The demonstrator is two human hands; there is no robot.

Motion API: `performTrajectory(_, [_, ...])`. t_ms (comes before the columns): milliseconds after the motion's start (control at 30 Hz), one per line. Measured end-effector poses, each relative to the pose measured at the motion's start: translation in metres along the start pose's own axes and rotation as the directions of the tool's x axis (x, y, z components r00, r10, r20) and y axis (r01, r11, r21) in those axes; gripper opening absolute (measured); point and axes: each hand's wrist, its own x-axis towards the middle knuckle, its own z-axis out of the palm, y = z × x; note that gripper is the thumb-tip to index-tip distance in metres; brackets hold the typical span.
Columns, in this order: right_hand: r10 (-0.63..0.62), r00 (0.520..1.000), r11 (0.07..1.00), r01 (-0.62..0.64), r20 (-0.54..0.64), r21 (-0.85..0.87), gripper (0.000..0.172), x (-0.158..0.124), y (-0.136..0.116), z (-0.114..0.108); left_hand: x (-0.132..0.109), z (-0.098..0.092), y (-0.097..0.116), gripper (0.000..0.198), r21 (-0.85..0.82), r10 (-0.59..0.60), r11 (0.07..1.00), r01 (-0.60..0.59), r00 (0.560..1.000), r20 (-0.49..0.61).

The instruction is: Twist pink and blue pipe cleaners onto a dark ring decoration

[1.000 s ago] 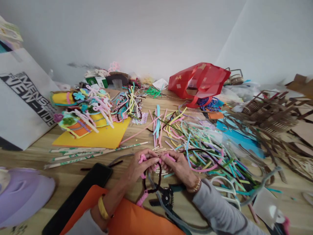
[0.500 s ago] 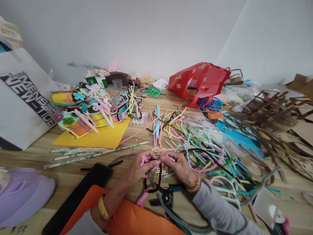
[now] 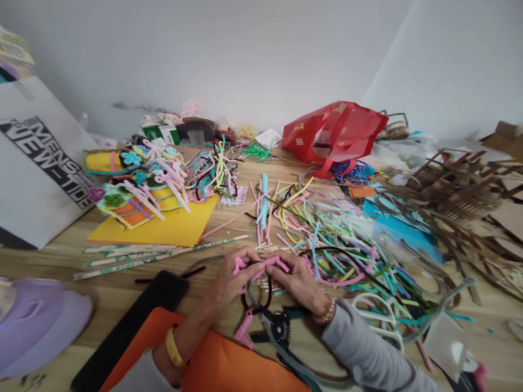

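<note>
Pink pipe cleaner [image 3: 267,265] bends between the left hand [image 3: 229,286] and right hand [image 3: 296,284], each grip closed on it.

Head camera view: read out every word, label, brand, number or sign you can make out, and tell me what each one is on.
"MENS" and "NEW-TIDE", in black capitals on the white tote bag.
Small yellow marks on the red plastic bag: too small to read.
Print on the green and white box: too small and blurred to read.
Green printing on the long paper strips: too small to read.
</note>
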Motion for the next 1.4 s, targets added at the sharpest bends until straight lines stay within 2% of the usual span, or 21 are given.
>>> performTrajectory(133, [0.028, 1.0, 0.997, -0.027, -0.005, 0.066, 0.02, 0.001, 0.001, 0.0, -0.002, 0.003, 0.006, 0.013, -0.07, -0.075, 0.995, 0.077, 0.997, 0.029])
performTrajectory(267, [0.049, 0.999, 0.986, -0.05, 0.007, 0.158, 0.022, 0.001, 0.001, -0.001, 0.0, 0.002, 0.004, 0.02, -0.206, -0.119, 0.968, 0.144, 0.985, 0.126])
performTrajectory(367, [0.095, 0.996, 0.972, -0.091, -0.007, 0.218, 0.021, 0.002, 0.002, -0.004, 0.003, -0.002, -0.002, 0.024, -0.272, -0.142, 0.948, 0.168, 0.983, 0.114])
performTrajectory(433, [0.129, 0.991, 0.962, -0.114, -0.044, 0.25, 0.02, 0.003, 0.003, -0.008, 0.005, -0.005, -0.006, 0.021, -0.3, -0.125, 0.944, 0.138, 0.99, 0.062])
performTrajectory(467, [0.142, 0.988, 0.957, -0.121, -0.064, 0.265, 0.019, 0.004, 0.004, -0.009, 0.006, -0.006, -0.008, 0.021, -0.317, -0.112, 0.937, 0.146, 0.986, 0.123])
performTrajectory(533, [0.155, 0.984, 0.952, -0.126, -0.083, 0.279, 0.018, 0.005, 0.003, -0.013, 0.009, -0.006, -0.012, 0.022, -0.333, -0.099, 0.931, 0.147, 0.983, 0.155])
performTrajectory(700, [0.147, 0.989, 0.974, -0.14, -0.024, 0.18, 0.017, 0.007, -0.003, -0.021, 0.01, -0.004, -0.019, 0.02, -0.364, -0.069, 0.925, 0.112, 0.989, 0.13])
performTrajectory(900, [0.144, 0.987, 0.988, -0.148, 0.072, 0.054, 0.012, 0.008, -0.003, -0.027, 0.01, -0.004, -0.019, 0.02, -0.393, -0.059, 0.915, 0.092, 0.994, 0.095])
performTrajectory(1033, [0.15, 0.983, 0.986, -0.157, 0.109, 0.053, 0.013, 0.008, -0.002, -0.028, 0.012, -0.003, -0.017, 0.02, -0.413, -0.115, 0.899, 0.145, 0.989, 0.096])
performTrajectory(1133, [0.162, 0.98, 0.982, -0.172, 0.111, 0.079, 0.015, 0.009, 0.0, -0.029, 0.011, -0.003, -0.015, 0.022, -0.449, -0.154, 0.869, 0.209, 0.976, 0.157])
performTrajectory(1200, [0.155, 0.983, 0.982, -0.164, 0.1, 0.089, 0.015, 0.009, 0.001, -0.029, 0.009, -0.006, -0.013, 0.023, -0.396, -0.122, 0.902, 0.17, 0.982, 0.144])
performTrajectory(1267, [0.138, 0.987, 0.985, -0.146, 0.088, 0.09, 0.015, 0.009, 0.001, -0.03, 0.005, -0.012, -0.012, 0.024, -0.266, -0.037, 0.963, 0.05, 0.998, 0.054])
performTrajectory(1333, [0.124, 0.989, 0.987, -0.131, 0.085, 0.09, 0.014, 0.009, 0.001, -0.03, 0.001, -0.019, -0.013, 0.029, -0.22, 0.008, 0.975, -0.003, 1.0, 0.023])
performTrajectory(1400, [0.117, 0.989, 0.987, -0.126, 0.089, 0.099, 0.014, 0.008, 0.001, -0.03, -0.001, -0.025, -0.015, 0.024, -0.133, 0.069, 0.989, -0.065, 0.997, 0.022])
